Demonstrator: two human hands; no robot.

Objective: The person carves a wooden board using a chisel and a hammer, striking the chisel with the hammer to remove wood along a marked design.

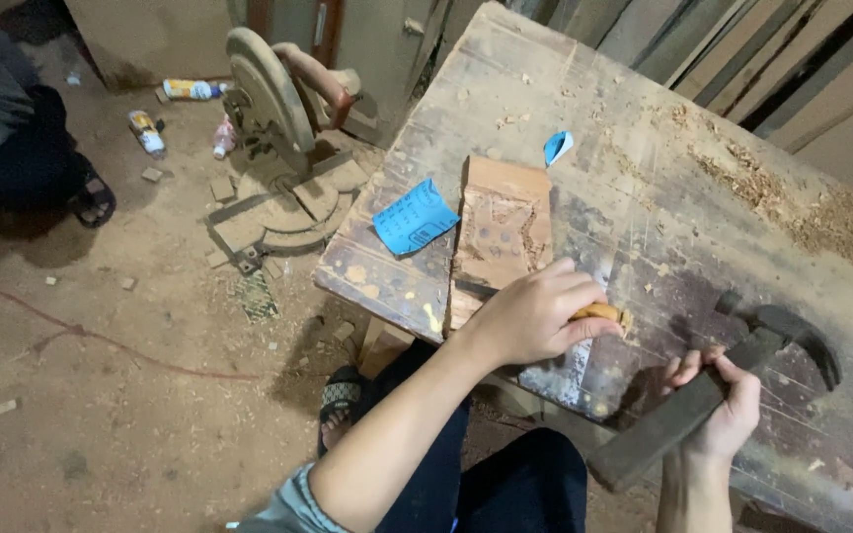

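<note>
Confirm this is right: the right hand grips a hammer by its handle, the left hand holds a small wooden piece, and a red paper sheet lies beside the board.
Only the colour is wrong: the paper sheet is blue, per the head view.

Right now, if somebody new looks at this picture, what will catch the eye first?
First the hands at the near edge of the worn workbench: the right hand holds a dark hammer, the left hand pins a small wooden piece. Next, the blue paper by a carved board, and the dusty saw on the floor.

Left hand [535, 316]: fingers curled shut, forearm bare, reaching forward. Right hand [728, 405]: fist closed, wrist raised.
</note>
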